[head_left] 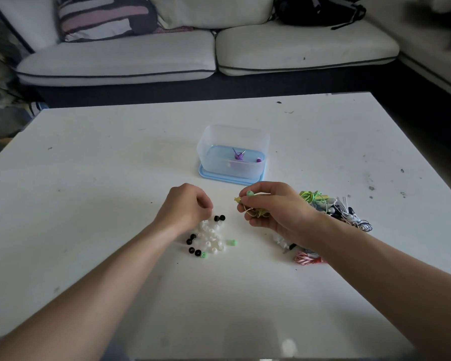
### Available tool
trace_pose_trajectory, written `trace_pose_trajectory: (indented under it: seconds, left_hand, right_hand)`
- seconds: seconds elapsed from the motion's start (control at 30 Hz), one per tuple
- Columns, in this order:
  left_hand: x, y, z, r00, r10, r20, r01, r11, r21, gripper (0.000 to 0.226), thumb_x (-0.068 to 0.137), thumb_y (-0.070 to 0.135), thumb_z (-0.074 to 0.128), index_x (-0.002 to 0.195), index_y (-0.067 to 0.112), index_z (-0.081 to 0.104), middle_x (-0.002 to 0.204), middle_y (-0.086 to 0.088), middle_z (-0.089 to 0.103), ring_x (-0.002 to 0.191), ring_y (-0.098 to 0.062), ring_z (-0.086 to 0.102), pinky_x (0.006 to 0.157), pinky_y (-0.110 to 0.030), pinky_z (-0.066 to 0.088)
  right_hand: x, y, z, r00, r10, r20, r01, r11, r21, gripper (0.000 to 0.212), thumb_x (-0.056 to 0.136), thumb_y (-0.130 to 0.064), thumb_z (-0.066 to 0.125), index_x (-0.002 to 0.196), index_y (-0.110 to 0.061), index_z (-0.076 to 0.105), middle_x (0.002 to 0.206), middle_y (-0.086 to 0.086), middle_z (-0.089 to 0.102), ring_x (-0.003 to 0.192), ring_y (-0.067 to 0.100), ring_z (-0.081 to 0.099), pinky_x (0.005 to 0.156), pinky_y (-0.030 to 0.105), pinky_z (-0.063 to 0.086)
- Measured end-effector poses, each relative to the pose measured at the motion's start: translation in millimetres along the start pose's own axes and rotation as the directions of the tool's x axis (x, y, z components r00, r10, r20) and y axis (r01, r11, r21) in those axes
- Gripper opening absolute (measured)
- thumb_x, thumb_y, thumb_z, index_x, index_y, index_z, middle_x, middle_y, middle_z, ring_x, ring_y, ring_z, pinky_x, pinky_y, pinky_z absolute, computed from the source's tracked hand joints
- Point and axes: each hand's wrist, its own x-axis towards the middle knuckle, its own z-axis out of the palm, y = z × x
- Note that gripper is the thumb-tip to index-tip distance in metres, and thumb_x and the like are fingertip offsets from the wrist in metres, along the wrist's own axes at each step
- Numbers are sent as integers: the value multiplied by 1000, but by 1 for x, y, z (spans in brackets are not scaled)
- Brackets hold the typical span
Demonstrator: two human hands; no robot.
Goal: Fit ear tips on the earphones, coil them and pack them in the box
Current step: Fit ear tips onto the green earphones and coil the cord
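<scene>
My right hand grips a yellow-green earphone with its cable bunched in the palm; a pale green ear tip sits on one bud at my fingertips. My left hand hovers with curled fingers over a pile of loose ear tips, white, black and green; whether it pinches one I cannot tell. A clear plastic box stands on its blue lid beyond my hands, with purple earphones inside.
A tangle of earphones in green, white, black and red-striped cables lies to the right of my right hand. All of this is on a white table. A grey sofa runs along the far side.
</scene>
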Motion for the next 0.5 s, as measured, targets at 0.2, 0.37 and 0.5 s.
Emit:
trace_pose_trajectory:
  seconds: [0.2, 0.37, 0.5]
  left_hand:
    - [-6, 12, -6, 999, -35, 36, 48, 901, -432, 14, 76, 6, 78, 84, 17, 76, 78, 0, 76, 79, -14, 74, 77, -22, 57]
    - [-20, 26, -9, 977, 59, 204, 119, 641, -759, 17, 80, -6, 72, 92, 7, 72, 91, -13, 76, 88, -23, 74, 78, -25, 57]
    - [-21, 28, -10, 976, 81, 200, 119, 573, -811, 19, 82, -9, 67, 92, 6, 70, 89, -12, 76, 84, -19, 74, 77, -23, 58]
  right_hand:
    - [2, 2, -3, 1000, -20, 11, 21, 999, -39, 7, 91, -7, 68, 98, -5, 71, 87, 13, 73, 64, 14, 63, 63, 25, 54]
    - [0, 3, -1, 997, -79, 1, 79, 996, -36, 9, 91, -8, 69, 99, -5, 71, 81, 9, 71, 65, 13, 62, 63, 24, 53]
    - [0, 1, -1, 994, -112, -2, 112, 994, -2, 5, 92, -6, 67, 96, -6, 70, 78, 8, 68, 64, 14, 61, 63, 25, 53]
